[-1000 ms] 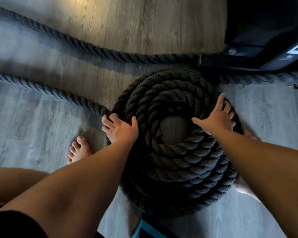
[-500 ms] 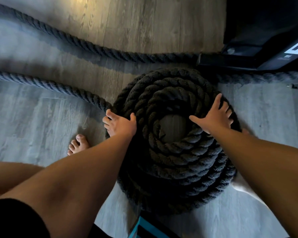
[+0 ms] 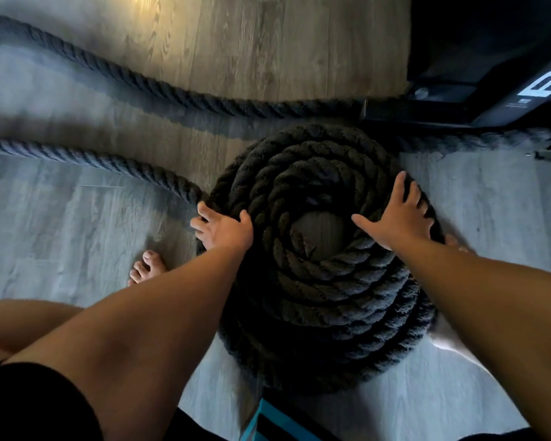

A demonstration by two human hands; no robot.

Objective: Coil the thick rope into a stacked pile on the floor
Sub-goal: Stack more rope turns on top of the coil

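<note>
A floor (image 3: 299, 58) of wood-look planks is filling the view, greyish near the bottom and browner toward the top. Warm light is falling in a yellow patch (image 3: 150, 14) at the top edge, fading to shadow on either side. A black machine base (image 3: 477, 90) with white lettering is sitting on the planks in the upper right corner.

My left hand (image 3: 223, 230) curls over the coil's rim, fingertips hidden behind the rope (image 3: 325, 281). My right foot (image 3: 455, 243) barely peeks out past my forearm. Both loose rope runs leave the frame at left. The black machine (image 3: 490, 58) is cropped at right, its white lettering cut off.
</note>
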